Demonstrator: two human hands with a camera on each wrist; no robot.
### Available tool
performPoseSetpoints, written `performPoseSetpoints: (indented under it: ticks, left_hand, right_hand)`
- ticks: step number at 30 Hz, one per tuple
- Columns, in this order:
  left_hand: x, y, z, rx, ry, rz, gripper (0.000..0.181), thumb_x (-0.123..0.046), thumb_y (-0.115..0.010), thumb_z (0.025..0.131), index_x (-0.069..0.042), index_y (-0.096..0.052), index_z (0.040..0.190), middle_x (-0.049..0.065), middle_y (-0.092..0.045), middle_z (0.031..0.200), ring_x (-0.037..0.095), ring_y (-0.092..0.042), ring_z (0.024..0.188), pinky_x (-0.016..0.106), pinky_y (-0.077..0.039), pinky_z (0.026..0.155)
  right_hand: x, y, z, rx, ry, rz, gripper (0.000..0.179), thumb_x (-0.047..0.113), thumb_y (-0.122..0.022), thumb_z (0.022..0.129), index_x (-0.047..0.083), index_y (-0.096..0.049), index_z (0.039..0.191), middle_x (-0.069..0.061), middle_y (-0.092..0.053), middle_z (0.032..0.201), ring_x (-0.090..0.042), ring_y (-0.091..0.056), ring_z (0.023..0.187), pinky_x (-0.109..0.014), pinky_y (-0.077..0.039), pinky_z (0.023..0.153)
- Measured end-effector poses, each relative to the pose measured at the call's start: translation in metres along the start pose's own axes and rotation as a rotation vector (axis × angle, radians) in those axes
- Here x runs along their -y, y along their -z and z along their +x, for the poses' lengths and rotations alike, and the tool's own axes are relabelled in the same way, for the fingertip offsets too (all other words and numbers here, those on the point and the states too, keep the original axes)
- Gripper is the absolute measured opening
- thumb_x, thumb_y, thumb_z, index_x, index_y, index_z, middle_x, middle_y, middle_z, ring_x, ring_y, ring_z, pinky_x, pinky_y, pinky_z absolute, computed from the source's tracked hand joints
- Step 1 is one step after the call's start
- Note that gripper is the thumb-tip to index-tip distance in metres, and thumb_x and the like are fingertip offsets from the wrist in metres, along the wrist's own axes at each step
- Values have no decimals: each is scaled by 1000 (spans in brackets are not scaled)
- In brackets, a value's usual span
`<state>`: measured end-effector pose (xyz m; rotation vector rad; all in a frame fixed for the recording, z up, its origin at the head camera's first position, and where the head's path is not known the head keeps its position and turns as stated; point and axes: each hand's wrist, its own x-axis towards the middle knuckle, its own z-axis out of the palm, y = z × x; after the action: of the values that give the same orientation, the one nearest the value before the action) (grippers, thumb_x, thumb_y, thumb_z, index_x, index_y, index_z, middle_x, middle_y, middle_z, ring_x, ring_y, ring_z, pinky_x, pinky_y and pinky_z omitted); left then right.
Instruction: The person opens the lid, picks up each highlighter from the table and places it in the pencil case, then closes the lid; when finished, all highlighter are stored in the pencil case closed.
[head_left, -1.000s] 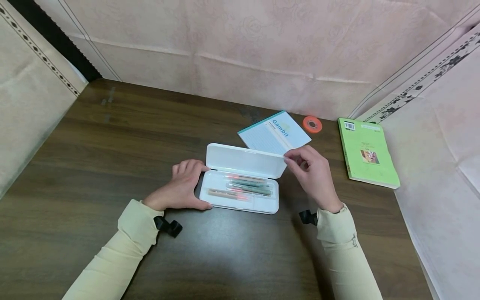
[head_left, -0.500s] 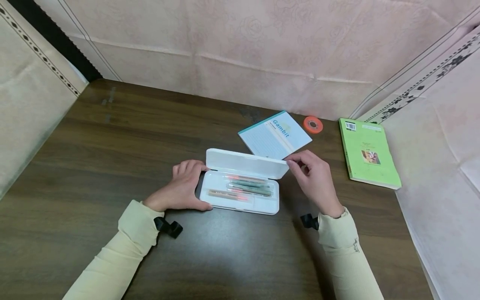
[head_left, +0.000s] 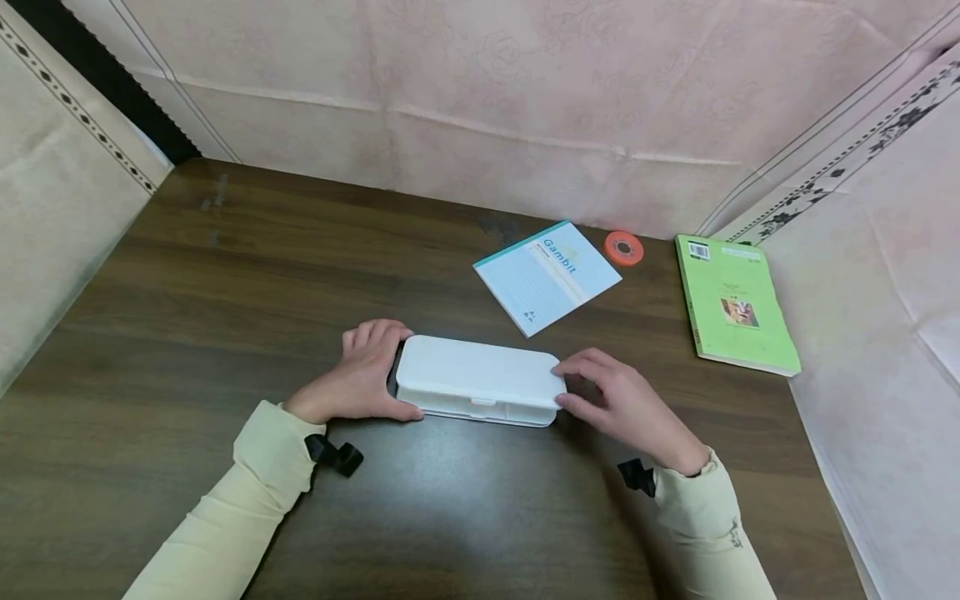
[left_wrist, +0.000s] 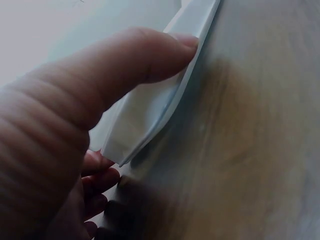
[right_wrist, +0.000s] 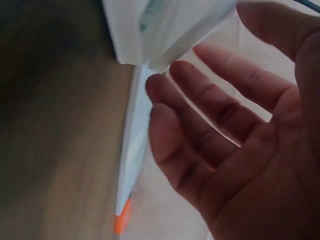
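A white plastic pencil case lies on the table with its lid lowered almost flat; a gap still shows along the front. My left hand grips its left end, thumb at the front corner and fingers behind. Close up in the left wrist view, the left thumb presses the case's long side. At the other end, my right hand holds the lid's edge between thumb and fingers. Through the wedge under the lid, the right wrist view shows a bit of greenish pen. Other pens are hidden.
Behind the case lies a light blue "Gambit" notepad, with an orange tape roll beside it. A green book lies at the table's right edge. Pale patterned cloth hangs around the brown table.
The lid has swung down from upright over the pens, hiding them. My right hand came toward me and downward with it, while the left hand kept its place.
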<state>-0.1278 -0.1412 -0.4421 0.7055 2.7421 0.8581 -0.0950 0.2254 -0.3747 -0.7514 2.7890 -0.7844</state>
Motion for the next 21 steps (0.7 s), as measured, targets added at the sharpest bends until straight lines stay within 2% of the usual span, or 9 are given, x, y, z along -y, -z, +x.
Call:
performPoseSetpoints:
  ticks: [3, 7, 14, 17, 21]
  left_hand:
    - [0, 0, 0, -2, -1, 4, 101, -55, -86, 60, -6, -40, 136, 15, -39, 137, 36, -28, 126, 53, -19, 96]
    - [0, 0, -1, -3, -4, 2, 100, -54, -87, 60, -6, -41, 134, 15, -40, 136, 36, -28, 126, 53, -19, 96]
    - [0, 1, -1, 14, -8, -7, 105, -60, -86, 59, -8, -39, 137, 14, -39, 137, 35, -27, 127, 52, -18, 97]
    - [0, 4, -2, 36, 5, -17, 105, -65, -81, 63, -9, -37, 140, 13, -37, 140, 34, -24, 130, 52, -17, 98]
    - [-1, 6, -3, 48, 9, -26, 95, -64, -73, 74, -8, -36, 143, 14, -36, 144, 35, -22, 134, 52, -17, 99]
  right_hand:
    - [-1, -5, 1, 46, -36, -51, 45, 33, -75, 87, 16, -63, 126, 1, -58, 124, -17, -59, 107, -39, -52, 93]
    - [1, -12, 4, 80, -55, -133, 60, 36, -79, 83, 11, -58, 133, -4, -56, 126, -19, -58, 108, -39, -52, 93]
    - [5, -16, 5, 71, -43, -199, 67, 35, -81, 81, 7, -56, 136, -8, -57, 125, -19, -58, 104, -39, -52, 92]
    - [5, -17, 4, 69, -37, -211, 68, 36, -80, 81, 7, -55, 137, -9, -57, 126, -19, -58, 106, -39, -52, 93]
    - [5, -17, 3, 66, -34, -221, 68, 37, -80, 82, 7, -55, 137, -8, -57, 127, -18, -58, 106, -38, -52, 92]
